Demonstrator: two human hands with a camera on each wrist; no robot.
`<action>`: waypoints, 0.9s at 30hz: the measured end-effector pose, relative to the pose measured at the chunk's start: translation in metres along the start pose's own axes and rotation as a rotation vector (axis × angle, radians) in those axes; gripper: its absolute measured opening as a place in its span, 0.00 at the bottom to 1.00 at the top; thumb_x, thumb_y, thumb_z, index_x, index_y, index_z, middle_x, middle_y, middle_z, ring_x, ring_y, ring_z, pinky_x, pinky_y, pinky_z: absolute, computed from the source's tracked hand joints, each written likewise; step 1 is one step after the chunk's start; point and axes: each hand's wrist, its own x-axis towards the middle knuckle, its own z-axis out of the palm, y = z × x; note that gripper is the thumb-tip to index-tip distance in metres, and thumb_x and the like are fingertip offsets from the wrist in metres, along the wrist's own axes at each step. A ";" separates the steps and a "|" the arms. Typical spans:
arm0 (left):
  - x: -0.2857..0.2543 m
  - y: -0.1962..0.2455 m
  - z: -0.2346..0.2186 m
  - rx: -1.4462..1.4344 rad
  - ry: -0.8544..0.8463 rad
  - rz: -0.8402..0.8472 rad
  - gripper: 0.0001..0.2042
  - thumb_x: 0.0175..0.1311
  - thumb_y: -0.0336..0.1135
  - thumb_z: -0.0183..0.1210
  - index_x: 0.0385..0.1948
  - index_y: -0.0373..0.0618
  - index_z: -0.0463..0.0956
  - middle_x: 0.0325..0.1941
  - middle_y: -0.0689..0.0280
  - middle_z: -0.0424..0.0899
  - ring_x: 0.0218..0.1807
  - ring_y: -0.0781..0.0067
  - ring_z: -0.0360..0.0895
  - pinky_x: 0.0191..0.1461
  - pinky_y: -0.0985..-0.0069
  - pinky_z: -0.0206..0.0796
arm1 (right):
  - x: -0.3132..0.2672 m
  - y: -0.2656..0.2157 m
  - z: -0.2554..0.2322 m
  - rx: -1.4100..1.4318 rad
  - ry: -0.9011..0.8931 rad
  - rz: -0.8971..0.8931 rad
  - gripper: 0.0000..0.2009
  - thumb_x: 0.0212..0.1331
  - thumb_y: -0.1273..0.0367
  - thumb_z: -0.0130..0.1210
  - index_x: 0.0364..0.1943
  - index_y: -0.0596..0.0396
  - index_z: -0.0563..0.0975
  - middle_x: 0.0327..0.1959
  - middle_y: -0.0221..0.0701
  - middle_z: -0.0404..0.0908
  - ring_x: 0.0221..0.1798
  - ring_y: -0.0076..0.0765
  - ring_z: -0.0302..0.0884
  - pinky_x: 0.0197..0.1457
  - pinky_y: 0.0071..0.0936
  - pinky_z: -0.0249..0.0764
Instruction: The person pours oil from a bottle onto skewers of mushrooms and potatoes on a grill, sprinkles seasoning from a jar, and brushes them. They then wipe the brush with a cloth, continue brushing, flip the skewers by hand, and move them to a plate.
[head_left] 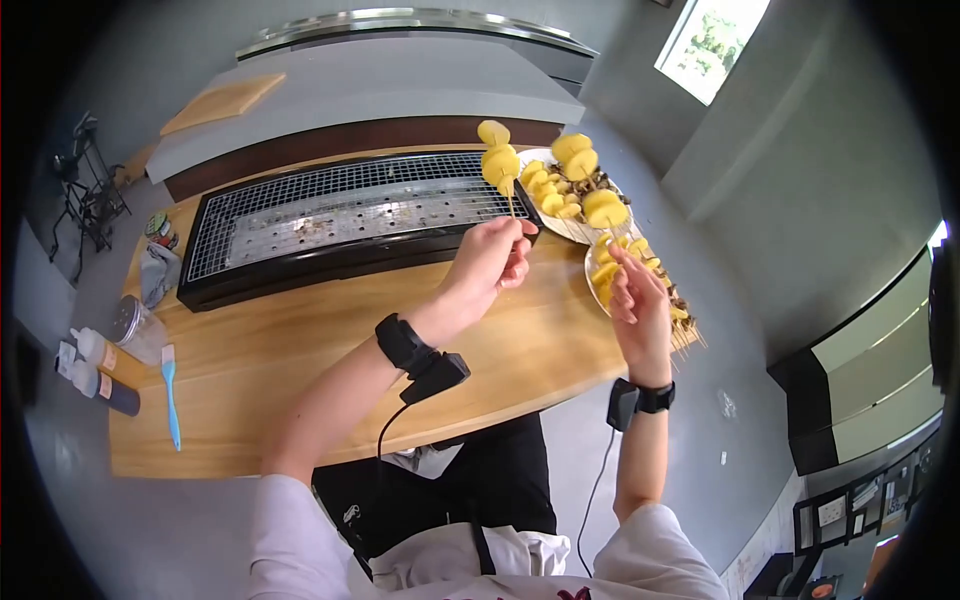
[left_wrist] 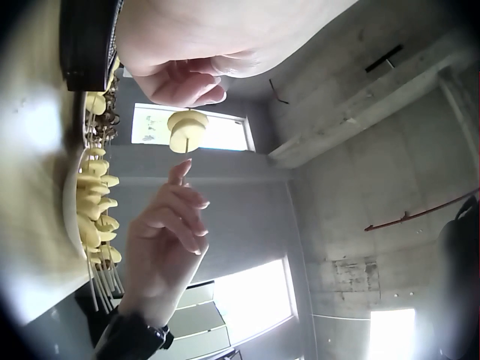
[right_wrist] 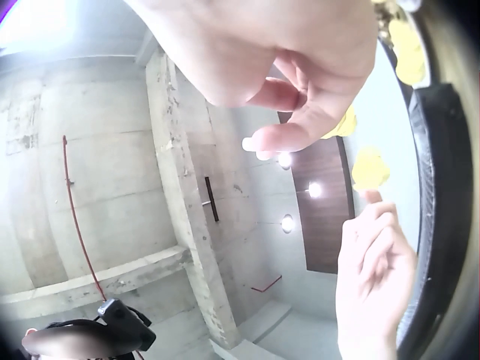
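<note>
My left hand (head_left: 485, 265) pinches the lower end of a skewer of round yellow potato slices (head_left: 500, 165), held upright at the right end of a black grill (head_left: 350, 225). My right hand (head_left: 642, 310) pinches a second skewer of potato slices (head_left: 605, 210), raised over the plates. In the left wrist view, slices (left_wrist: 187, 133) show above the right hand's (left_wrist: 171, 232) fingertips. The right wrist view catches the left hand (right_wrist: 379, 270) below its yellow slices (right_wrist: 370, 169), with the right hand (right_wrist: 307, 67) close up.
Two plates, one with a white rim (head_left: 572, 235), hold more potato skewers (head_left: 545, 190) and dark brown skewers at the table's right end. On the left are a blue brush (head_left: 172, 400), squeeze bottles (head_left: 105, 355), a glass jar (head_left: 140, 330) and a grey cloth (head_left: 160, 272). A wire mesh covers the grill.
</note>
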 end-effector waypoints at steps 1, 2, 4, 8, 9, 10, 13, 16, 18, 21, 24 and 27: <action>-0.004 0.006 0.002 0.032 0.074 0.014 0.09 0.72 0.34 0.45 0.42 0.39 0.72 0.24 0.74 0.66 0.20 0.87 0.60 0.20 0.85 0.50 | 0.010 0.007 0.012 0.029 -0.052 0.016 0.15 0.69 0.71 0.46 0.54 0.69 0.72 0.25 0.24 0.73 0.20 0.13 0.61 0.18 0.11 0.54; -0.002 0.006 -0.002 0.035 0.083 0.021 0.09 0.72 0.34 0.45 0.42 0.39 0.72 0.24 0.74 0.66 0.20 0.87 0.60 0.20 0.85 0.50 | 0.019 0.015 0.023 0.059 -0.106 0.034 0.15 0.69 0.71 0.46 0.54 0.68 0.72 0.26 0.24 0.73 0.20 0.14 0.62 0.19 0.11 0.55; 0.005 0.004 -0.015 0.096 0.120 0.034 0.09 0.71 0.33 0.44 0.42 0.39 0.72 0.25 0.74 0.66 0.20 0.86 0.61 0.20 0.85 0.50 | 0.038 0.033 0.043 0.110 -0.132 0.053 0.15 0.69 0.71 0.46 0.54 0.68 0.72 0.27 0.25 0.74 0.21 0.14 0.63 0.20 0.12 0.56; 0.014 0.001 -0.031 0.001 0.152 -0.044 0.09 0.69 0.29 0.41 0.46 0.40 0.68 0.25 0.74 0.66 0.20 0.86 0.59 0.21 0.85 0.50 | 0.075 0.064 0.057 0.156 -0.211 0.079 0.15 0.70 0.70 0.45 0.55 0.67 0.71 0.30 0.25 0.77 0.23 0.16 0.67 0.23 0.13 0.59; 0.016 0.000 -0.036 -0.016 0.125 -0.065 0.10 0.68 0.27 0.41 0.47 0.40 0.66 0.25 0.73 0.65 0.20 0.85 0.59 0.22 0.84 0.51 | 0.080 0.070 0.057 0.147 -0.228 0.077 0.15 0.70 0.70 0.45 0.55 0.66 0.72 0.30 0.25 0.77 0.24 0.16 0.69 0.23 0.13 0.60; 0.016 0.001 -0.037 -0.022 0.149 -0.063 0.10 0.68 0.27 0.41 0.47 0.40 0.66 0.25 0.73 0.65 0.20 0.85 0.59 0.22 0.84 0.51 | 0.085 0.073 0.057 0.095 -0.213 0.071 0.15 0.70 0.70 0.45 0.55 0.65 0.72 0.30 0.24 0.76 0.24 0.15 0.68 0.23 0.12 0.59; 0.018 -0.003 -0.042 -0.004 0.151 -0.081 0.09 0.71 0.29 0.41 0.48 0.40 0.66 0.26 0.73 0.65 0.21 0.85 0.58 0.24 0.83 0.52 | 0.098 0.086 0.049 0.113 -0.165 0.120 0.15 0.70 0.69 0.45 0.55 0.64 0.72 0.29 0.22 0.75 0.23 0.13 0.64 0.23 0.11 0.58; 0.020 -0.007 -0.044 -0.020 0.175 -0.072 0.09 0.74 0.31 0.39 0.48 0.40 0.65 0.27 0.73 0.65 0.21 0.85 0.58 0.24 0.83 0.52 | 0.102 0.097 0.043 0.133 -0.138 0.176 0.15 0.70 0.69 0.46 0.54 0.63 0.73 0.29 0.21 0.74 0.23 0.12 0.63 0.23 0.10 0.58; 0.020 -0.011 -0.044 -0.025 0.183 -0.082 0.10 0.76 0.33 0.38 0.48 0.40 0.66 0.27 0.73 0.65 0.21 0.85 0.57 0.25 0.83 0.53 | 0.102 0.100 0.041 0.167 -0.107 0.207 0.15 0.69 0.69 0.47 0.54 0.63 0.73 0.29 0.21 0.74 0.23 0.12 0.63 0.23 0.10 0.57; 0.018 -0.017 -0.039 0.049 0.220 -0.020 0.12 0.76 0.34 0.39 0.48 0.39 0.69 0.27 0.73 0.65 0.21 0.85 0.58 0.24 0.83 0.54 | 0.105 0.107 0.031 0.140 -0.165 0.250 0.14 0.69 0.69 0.47 0.53 0.63 0.73 0.29 0.23 0.75 0.23 0.13 0.64 0.24 0.11 0.59; 0.020 -0.023 -0.039 0.028 0.232 -0.045 0.12 0.76 0.35 0.40 0.49 0.38 0.68 0.28 0.72 0.66 0.21 0.86 0.59 0.24 0.83 0.54 | 0.101 0.109 0.031 0.027 -0.173 0.252 0.14 0.68 0.70 0.46 0.53 0.63 0.73 0.29 0.24 0.75 0.24 0.14 0.65 0.25 0.12 0.61; 0.020 -0.024 -0.035 0.017 0.234 -0.002 0.12 0.77 0.37 0.41 0.48 0.38 0.68 0.28 0.72 0.66 0.20 0.86 0.59 0.24 0.83 0.54 | 0.096 0.107 0.034 -0.027 -0.178 0.256 0.14 0.67 0.70 0.45 0.52 0.63 0.74 0.28 0.26 0.76 0.23 0.16 0.68 0.26 0.13 0.64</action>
